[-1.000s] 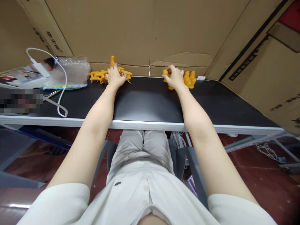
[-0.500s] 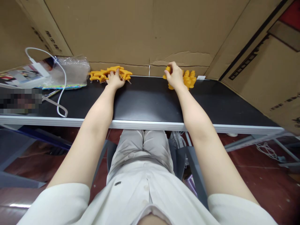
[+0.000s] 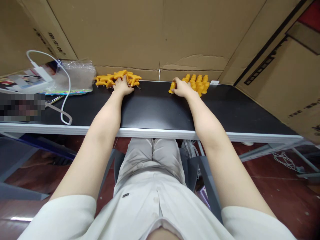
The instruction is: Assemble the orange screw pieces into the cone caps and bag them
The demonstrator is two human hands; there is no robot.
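My right hand (image 3: 183,89) is closed round a small orange bottle-shaped piece (image 3: 172,88), thumb on the near side. The piece stands upright on the black tabletop, its wider base down. Just right of that hand, several like orange pieces (image 3: 199,84) stand close together, partly hidden by it. On the left, a heap of flat orange plastic keychains (image 3: 105,81) with small metal chains lies against the cardboard. My left hand (image 3: 122,87) rests on the right part of this heap, fingers spread over it and thumb apart; the fingertips are partly hidden among the pieces.
Cardboard sheets (image 3: 140,36) wall off the back and right side of the black table (image 3: 155,106). Clear plastic wrap (image 3: 77,75), a white cable (image 3: 68,90) and papers lie at the left. A small white tag (image 3: 214,82) lies by the back edge.
My right hand has come down and left with the orange bottle-shaped piece, which now stands on the table beside the group. My left hand has barely moved on the heap.
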